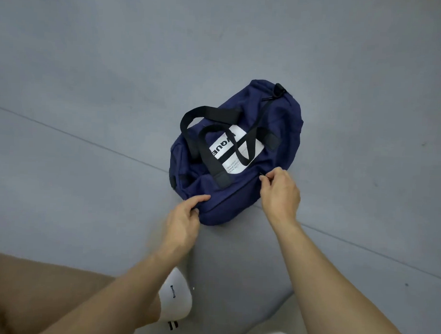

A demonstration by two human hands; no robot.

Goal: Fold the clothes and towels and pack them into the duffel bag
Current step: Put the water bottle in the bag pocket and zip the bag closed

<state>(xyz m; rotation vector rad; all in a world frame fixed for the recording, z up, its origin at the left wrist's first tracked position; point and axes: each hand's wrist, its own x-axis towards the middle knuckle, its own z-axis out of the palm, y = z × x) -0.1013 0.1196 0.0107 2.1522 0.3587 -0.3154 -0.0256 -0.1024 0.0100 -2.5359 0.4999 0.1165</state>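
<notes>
Head view: the navy duffel bag [273, 123] lies on the grey floor [92, 87], centre, black handles [209, 111] flopped over its white label. The left hand [182, 220] grips the near-left corner, fingers curled into the fabric. The right hand [280, 191] pinches a small dark zipper pull [262, 175] on the near-right side, fingertips clamped together. Zip direction cannot be determined. Recommended practice: keep the left hand tensioning the fabric, draw the pull along the zip line, and keep the handles clear of the track.
</notes>
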